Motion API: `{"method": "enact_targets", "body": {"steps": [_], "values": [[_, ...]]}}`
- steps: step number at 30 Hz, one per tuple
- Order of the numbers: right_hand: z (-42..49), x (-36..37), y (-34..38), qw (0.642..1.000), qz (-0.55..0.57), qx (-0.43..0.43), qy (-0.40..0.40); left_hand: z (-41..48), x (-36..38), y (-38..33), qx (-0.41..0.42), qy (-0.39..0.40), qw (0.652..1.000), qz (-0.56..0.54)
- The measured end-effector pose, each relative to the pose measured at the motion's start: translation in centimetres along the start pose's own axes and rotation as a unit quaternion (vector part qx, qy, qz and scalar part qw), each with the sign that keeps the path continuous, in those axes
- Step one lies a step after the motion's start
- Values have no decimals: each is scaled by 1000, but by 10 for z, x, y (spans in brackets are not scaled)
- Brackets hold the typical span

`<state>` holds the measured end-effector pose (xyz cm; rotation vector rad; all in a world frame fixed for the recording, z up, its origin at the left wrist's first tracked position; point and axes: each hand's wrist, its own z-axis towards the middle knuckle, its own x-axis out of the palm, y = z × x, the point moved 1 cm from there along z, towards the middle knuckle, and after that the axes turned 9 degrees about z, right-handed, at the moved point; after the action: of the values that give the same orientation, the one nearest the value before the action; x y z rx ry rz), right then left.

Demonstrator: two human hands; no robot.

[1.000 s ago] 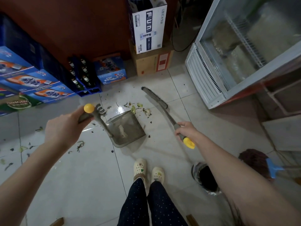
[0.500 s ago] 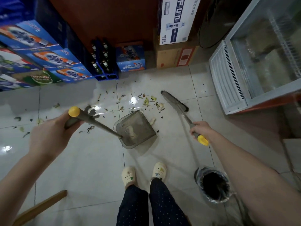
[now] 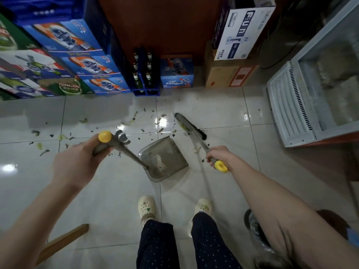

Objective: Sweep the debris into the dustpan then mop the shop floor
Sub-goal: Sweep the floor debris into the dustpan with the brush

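Dustpan (image 3: 165, 160) rests on the floor, left hand (image 3: 77, 162) fingers wrapped round its handle; right hand (image 3: 219, 155) clasps the broom (image 3: 189, 126); debris (image 3: 147, 123) lies at twelve o'clock.

1. The dustpan (image 3: 165, 160) sat on the floor (image 3: 108, 200), ahead of the feet.
2. The broom (image 3: 189, 126) lay just right of it.
3. Debris (image 3: 136, 121) was scattered beyond and left.
4. Boxes (image 3: 77, 61) stood behind, a fridge (image 3: 310, 90) far right.
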<state>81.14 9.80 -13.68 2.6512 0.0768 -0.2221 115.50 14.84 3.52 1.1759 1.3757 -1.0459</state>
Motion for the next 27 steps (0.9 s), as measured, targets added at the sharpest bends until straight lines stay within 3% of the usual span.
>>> {"method": "enact_targets", "body": {"steps": [9,19,27], "values": [[-25,82,16,1000,-16,-12,6,25,-5,79,53,-5,998,-18],[-42,17,23,996,21,-18,-80,38,-4,85,83,4,997,2],[-32,-5,-16,996,15,25,-89,39,3,61,98,6,995,21]]}}
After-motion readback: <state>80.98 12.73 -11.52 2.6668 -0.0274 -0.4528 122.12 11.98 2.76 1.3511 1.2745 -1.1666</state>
